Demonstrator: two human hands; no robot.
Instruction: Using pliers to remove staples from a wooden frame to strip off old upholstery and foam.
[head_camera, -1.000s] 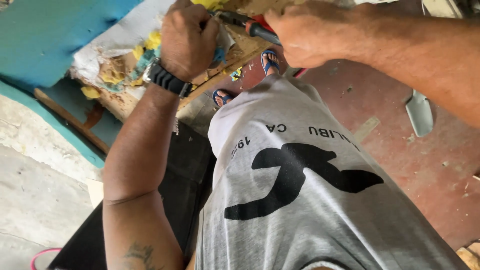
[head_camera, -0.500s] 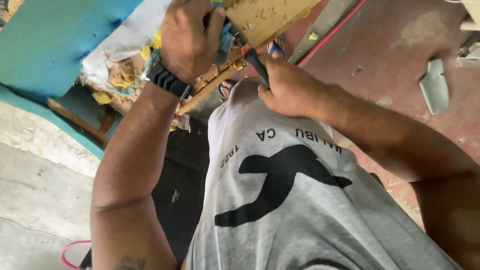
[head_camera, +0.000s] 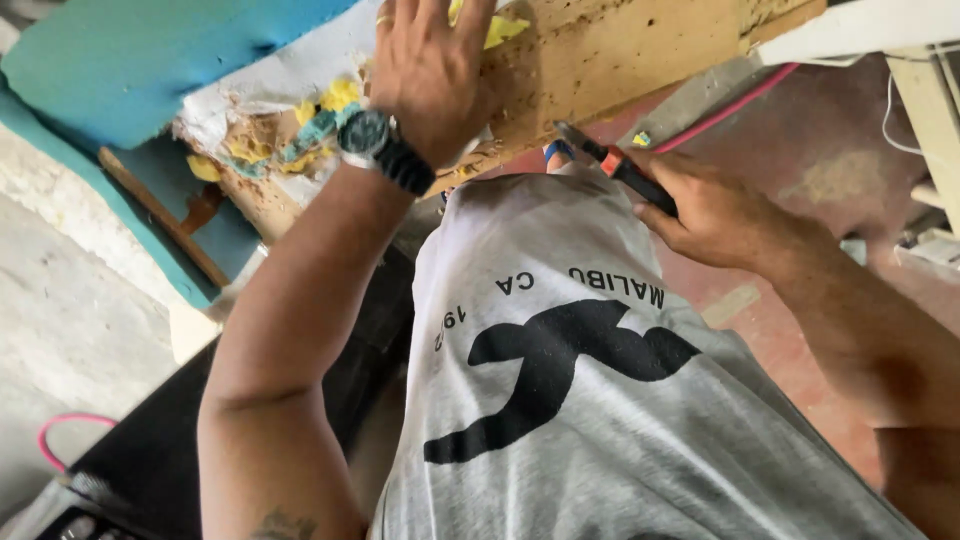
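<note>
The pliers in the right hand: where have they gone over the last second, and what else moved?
The right hand drew the pliers down off the wooden board; their tip now points at its lower edge. The left hand stayed pressed on the board, fingers now spread flat.

Two hands are in view: one left hand (head_camera: 435, 75) laid flat on one wooden board (head_camera: 610, 55), and one right hand (head_camera: 715, 210) closed around one pair of pliers (head_camera: 615, 165) with dark handles and one orange band. One wristwatch (head_camera: 385, 150) sits on the left wrist and one ring (head_camera: 384, 18) on a left finger. One teal cushion (head_camera: 150, 60) lies above. One pink cable (head_camera: 725, 110) crosses the red floor, and one pink loop (head_camera: 65, 425) shows at lower left. One grey shirt (head_camera: 600, 400) fills the middle.
</note>
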